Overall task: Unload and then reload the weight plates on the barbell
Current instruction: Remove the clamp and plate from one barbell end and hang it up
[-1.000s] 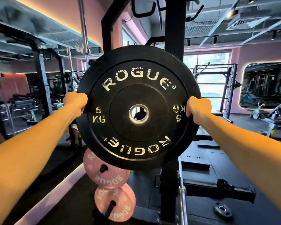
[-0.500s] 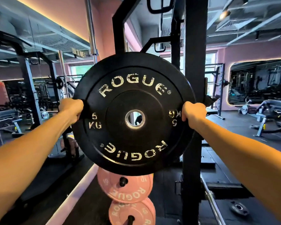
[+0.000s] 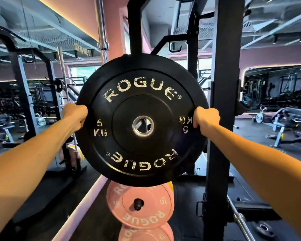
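Observation:
A black 5 kg Rogue bumper plate (image 3: 142,150) fills the middle of the view, held upright in the air at arm's length with its steel centre hole showing. My left hand (image 3: 76,115) grips its left rim and my right hand (image 3: 206,118) grips its right rim. Directly below it, a pink Rogue plate (image 3: 151,211) hangs on a black storage peg, with a second pink plate (image 3: 146,234) under that. A steel barbell sleeve (image 3: 241,221) pokes in at the lower right.
A black rack upright (image 3: 222,119) stands just right of the held plate, another upright (image 3: 135,28) behind it. A small black plate (image 3: 263,227) lies on the dark floor at lower right. A vertical steel bar (image 3: 102,32) rises at upper left. Benches stand at the right.
The view has shifted left and closer to the rack: the upright has slid to the right of the plate, and the pink plates below now sit nearly under the held plate.

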`<state>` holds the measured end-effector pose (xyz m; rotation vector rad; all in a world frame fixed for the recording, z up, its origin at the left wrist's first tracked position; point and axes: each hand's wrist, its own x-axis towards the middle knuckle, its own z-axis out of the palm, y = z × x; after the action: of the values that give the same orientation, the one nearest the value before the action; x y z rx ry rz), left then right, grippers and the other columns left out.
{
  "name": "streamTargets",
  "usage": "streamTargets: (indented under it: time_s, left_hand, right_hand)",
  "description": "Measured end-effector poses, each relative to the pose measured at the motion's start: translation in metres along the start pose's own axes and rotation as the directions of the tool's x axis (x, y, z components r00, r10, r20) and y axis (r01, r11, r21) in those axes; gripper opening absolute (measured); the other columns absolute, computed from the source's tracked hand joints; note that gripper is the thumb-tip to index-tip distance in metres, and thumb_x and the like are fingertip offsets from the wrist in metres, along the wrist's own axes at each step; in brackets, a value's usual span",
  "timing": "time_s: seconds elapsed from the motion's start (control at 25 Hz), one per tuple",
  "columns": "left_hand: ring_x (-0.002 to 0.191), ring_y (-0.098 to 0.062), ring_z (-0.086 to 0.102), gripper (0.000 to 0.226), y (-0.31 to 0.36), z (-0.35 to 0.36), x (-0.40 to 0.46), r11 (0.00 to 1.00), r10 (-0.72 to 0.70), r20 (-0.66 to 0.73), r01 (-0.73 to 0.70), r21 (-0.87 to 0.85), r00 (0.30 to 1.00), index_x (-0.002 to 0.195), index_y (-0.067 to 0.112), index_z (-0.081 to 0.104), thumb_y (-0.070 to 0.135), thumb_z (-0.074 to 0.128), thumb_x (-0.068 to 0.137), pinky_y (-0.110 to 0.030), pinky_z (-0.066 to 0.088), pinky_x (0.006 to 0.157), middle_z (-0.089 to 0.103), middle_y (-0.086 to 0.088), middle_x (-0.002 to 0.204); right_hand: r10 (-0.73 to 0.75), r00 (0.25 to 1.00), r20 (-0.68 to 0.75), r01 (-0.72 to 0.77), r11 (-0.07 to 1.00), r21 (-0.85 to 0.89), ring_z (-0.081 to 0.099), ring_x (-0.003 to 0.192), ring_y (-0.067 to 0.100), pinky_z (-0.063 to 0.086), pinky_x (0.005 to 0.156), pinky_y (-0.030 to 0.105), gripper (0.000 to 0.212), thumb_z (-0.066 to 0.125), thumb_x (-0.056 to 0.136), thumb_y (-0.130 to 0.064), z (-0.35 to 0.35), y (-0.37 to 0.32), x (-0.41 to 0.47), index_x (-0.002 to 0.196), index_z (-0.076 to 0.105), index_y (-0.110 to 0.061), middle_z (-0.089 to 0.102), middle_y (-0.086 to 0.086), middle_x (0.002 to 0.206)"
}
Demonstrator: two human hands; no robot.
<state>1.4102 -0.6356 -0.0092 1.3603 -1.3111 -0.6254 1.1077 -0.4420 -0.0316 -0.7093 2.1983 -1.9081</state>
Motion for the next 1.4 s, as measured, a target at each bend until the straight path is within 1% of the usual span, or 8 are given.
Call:
streamTargets:
  time_s: [0.12,0.24,0.4,0.56,0.76,1.16,1.28,1.4]
  left_hand:
    - [0.075,-0.032,0.055,0.042,-0.01,0.014,0.028,1.0,-0.013,-0.027,0.013,-0.01,1.0,0.105,-0.016,0.061,-0.017,0.042,0.068,-0.013,0.024,0.023,0.061,-0.023,0.1]
    - [0.061,-0.028,0.05,0.038,-0.018,0.027,0.056,1.0,-0.016,-0.039,0.015,-0.014,0.999,0.108,-0.016,0.06,-0.016,0.043,0.074,-0.011,0.021,0.023,0.058,-0.02,0.083]
    - [0.074,-0.032,0.061,0.038,-0.035,0.052,0.104,1.0,-0.009,-0.024,0.008,-0.026,1.0,0.111,-0.016,0.058,-0.01,0.045,0.076,-0.015,0.028,0.024,0.063,-0.022,0.101]
    - [0.079,-0.035,0.061,0.031,-0.058,0.077,0.152,0.999,0.029,0.049,-0.03,0.012,0.998,0.102,-0.004,0.062,-0.009,0.045,0.077,-0.021,0.038,0.033,0.062,-0.021,0.094]
    - [0.103,-0.037,0.065,0.041,-0.087,0.108,0.19,1.0,-0.008,0.091,0.008,0.008,0.996,0.113,-0.012,0.063,-0.005,0.049,0.075,-0.041,0.054,0.075,0.066,-0.025,0.115]
    - [0.106,-0.038,0.066,0.061,-0.134,0.151,0.233,0.995,-0.076,0.193,0.087,-0.046,0.978,0.12,-0.003,0.063,0.003,0.045,0.062,-0.05,0.055,0.085,0.065,-0.022,0.119]
    - [0.11,-0.036,0.064,0.055,-0.137,0.158,0.234,0.995,-0.089,0.196,0.097,-0.033,0.976,0.122,-0.004,0.062,0.001,0.046,0.07,-0.046,0.055,0.09,0.064,-0.022,0.123]
    - [0.117,-0.033,0.06,0.051,-0.133,0.167,0.23,0.997,-0.068,0.19,0.073,-0.02,0.979,0.128,-0.002,0.059,0.001,0.048,0.079,-0.039,0.052,0.094,0.062,-0.019,0.13]
  right_hand:
    - [-0.005,1.0,0.017,0.005,1.0,-0.002,0.054,0.059,0.031,0.048,0.058,0.032,0.007,0.052,0.05,0.005,0.032,0.001,0.018,0.056,0.055,0.004,0.056,0.016,0.066]
    - [0.001,1.0,0.017,0.0,0.999,-0.032,0.048,0.052,0.028,0.044,0.054,0.031,0.002,0.053,0.055,0.005,0.06,-0.002,0.033,0.052,0.053,0.004,0.051,0.014,0.061]
    - [0.0,1.0,-0.001,0.0,0.999,-0.05,0.05,0.054,0.032,0.039,0.046,0.028,0.004,0.053,0.048,0.003,0.099,-0.004,0.05,0.051,0.054,0.005,0.053,0.015,0.059]
    - [0.022,0.996,-0.087,-0.031,0.995,-0.094,0.053,0.054,0.029,0.043,0.047,0.027,0.003,0.055,0.052,0.003,0.142,0.006,0.061,0.055,0.055,0.004,0.054,0.014,0.06]
    - [0.067,0.985,-0.16,-0.091,0.986,-0.143,0.054,0.063,0.031,0.052,0.063,0.033,0.016,0.055,0.053,0.0,0.182,0.03,0.074,0.068,0.06,0.004,0.055,0.012,0.064]
    - [0.097,0.98,-0.176,-0.133,0.969,-0.208,0.048,0.055,0.024,0.034,0.042,0.025,0.003,0.056,0.061,0.002,0.229,0.048,0.092,0.064,0.056,0.001,0.053,0.01,0.062]
    - [0.093,0.976,-0.198,-0.13,0.974,-0.187,0.057,0.068,0.031,0.05,0.054,0.032,0.007,0.054,0.053,0.002,0.238,0.055,0.104,0.059,0.054,0.0,0.055,0.011,0.062]
    - [0.09,0.974,-0.21,-0.128,0.976,-0.176,0.059,0.073,0.033,0.055,0.066,0.038,0.007,0.053,0.051,0.003,0.24,0.058,0.115,0.057,0.054,0.0,0.056,0.012,0.063]
